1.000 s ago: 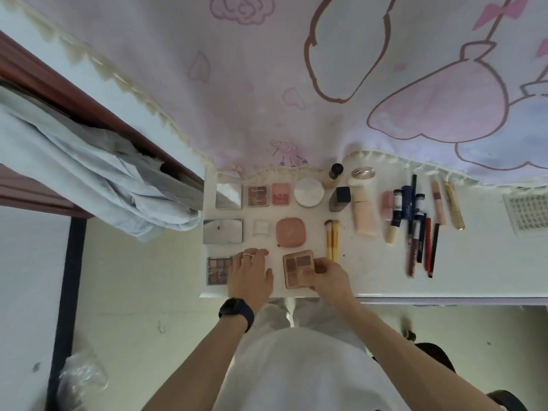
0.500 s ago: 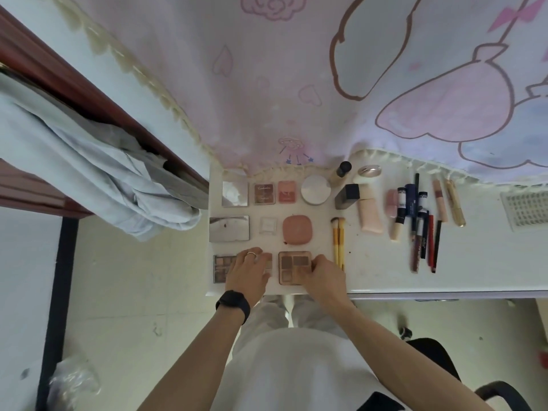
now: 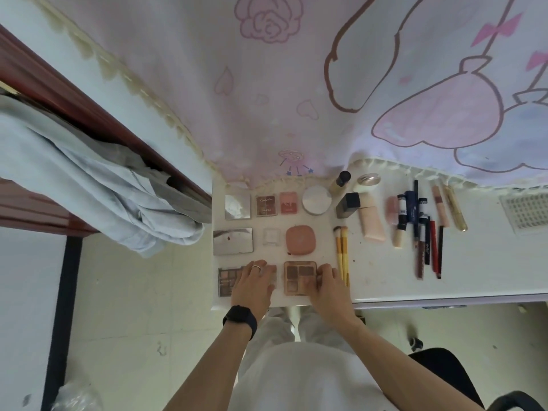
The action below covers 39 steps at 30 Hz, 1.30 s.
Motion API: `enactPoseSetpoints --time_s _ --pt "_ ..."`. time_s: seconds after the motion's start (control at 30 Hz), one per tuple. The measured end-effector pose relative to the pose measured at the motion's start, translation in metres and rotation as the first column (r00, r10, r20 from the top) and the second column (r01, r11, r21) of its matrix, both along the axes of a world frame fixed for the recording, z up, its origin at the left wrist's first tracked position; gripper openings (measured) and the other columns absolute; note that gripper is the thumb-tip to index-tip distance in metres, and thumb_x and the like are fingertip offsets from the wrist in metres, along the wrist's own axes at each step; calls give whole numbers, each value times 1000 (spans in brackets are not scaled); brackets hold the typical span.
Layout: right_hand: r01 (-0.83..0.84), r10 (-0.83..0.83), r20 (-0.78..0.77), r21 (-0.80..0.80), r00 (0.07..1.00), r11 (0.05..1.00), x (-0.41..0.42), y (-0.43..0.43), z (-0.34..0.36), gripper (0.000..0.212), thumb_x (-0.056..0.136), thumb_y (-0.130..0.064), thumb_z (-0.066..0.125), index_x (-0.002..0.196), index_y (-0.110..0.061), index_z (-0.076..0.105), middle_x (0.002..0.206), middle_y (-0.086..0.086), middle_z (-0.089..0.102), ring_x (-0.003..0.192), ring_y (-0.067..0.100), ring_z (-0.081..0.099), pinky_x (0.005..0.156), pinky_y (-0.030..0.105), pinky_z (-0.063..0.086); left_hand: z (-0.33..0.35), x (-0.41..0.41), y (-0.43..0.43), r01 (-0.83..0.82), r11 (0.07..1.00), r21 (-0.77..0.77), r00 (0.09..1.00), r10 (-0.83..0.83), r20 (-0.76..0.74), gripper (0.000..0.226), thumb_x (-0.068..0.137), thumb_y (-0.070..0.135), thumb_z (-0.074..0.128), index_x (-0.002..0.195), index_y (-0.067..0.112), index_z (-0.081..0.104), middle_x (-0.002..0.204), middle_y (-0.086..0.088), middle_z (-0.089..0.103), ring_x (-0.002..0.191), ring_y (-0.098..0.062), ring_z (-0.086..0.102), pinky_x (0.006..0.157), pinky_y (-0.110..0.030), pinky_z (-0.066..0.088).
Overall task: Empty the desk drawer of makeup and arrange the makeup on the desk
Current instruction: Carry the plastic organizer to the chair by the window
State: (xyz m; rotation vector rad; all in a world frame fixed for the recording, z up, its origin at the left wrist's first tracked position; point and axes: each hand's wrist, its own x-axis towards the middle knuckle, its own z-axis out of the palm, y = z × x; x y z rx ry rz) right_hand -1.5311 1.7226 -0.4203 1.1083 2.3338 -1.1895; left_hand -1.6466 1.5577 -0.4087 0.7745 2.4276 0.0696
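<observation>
Squared up now, brown palette [image 3: 299,277] — right hand [image 3: 329,287] pinches its edge.

Single head-worn wide-angle view, looking steeply down and forward over the person's torso onto the surface [image 3: 444,274]. Near edge of the surface sits mid-frame, both hands [image 3: 255,284] within arm's reach; floor fills the bottom, a curtain [image 3: 296,93] the top. No second view to overlap with

Brown palette [image 3: 266,205], far beyond left-hand fingers [image 3: 261,269]: gold script, too small to read. Dark pencil [image 3: 427,244], right of right-hand fingers [image 3: 324,271]: white lettering, illegible.
</observation>
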Motion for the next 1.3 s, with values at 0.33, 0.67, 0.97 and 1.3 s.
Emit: enactPoseSetpoints --time_s 0.33,0.67,0.97,1.3 --pt "-35 35 106 -1 994 999 12 10 45 30 102 -29 54 129 -17 53 127 2 58 110 22 60 91 29 45 15 -11 -4 161 987 10 987 -161 26 44 97 24 47 141 27 43 152 2 34 137 -23 36 112 -36 34" --pt "401 -389 -102 165 916 901 89 -61 160 25 103 -26 55 124 -23 68 123 -6 67 114 10 59 100 22 42 56 -41 -5 539 832 129 842 -536 -63 45 95 26 49 140 30 48 133 1 56 119 -24 53 91 -38 47" --pt "686 -627 -281 240 726 687 200 -178 213 23 100 -28 59 121 -31 68 122 -15 64 115 5 56 101 25 45 131 65 25 803 554 222 588 -797 -137 43 98 32 47 141 28 47 133 -2 56 119 -28 54 90 -38 47" --pt "883 -838 -448 463 311 80 434 -356 254 20 98 -23 64 116 -27 72 112 -11 70 108 16 60 89 27 40 215 364 -25 873 -9 488 128 -961 -246 38 97 31 54 134 29 55 131 1 60 118 -20 56 94 -33 47"
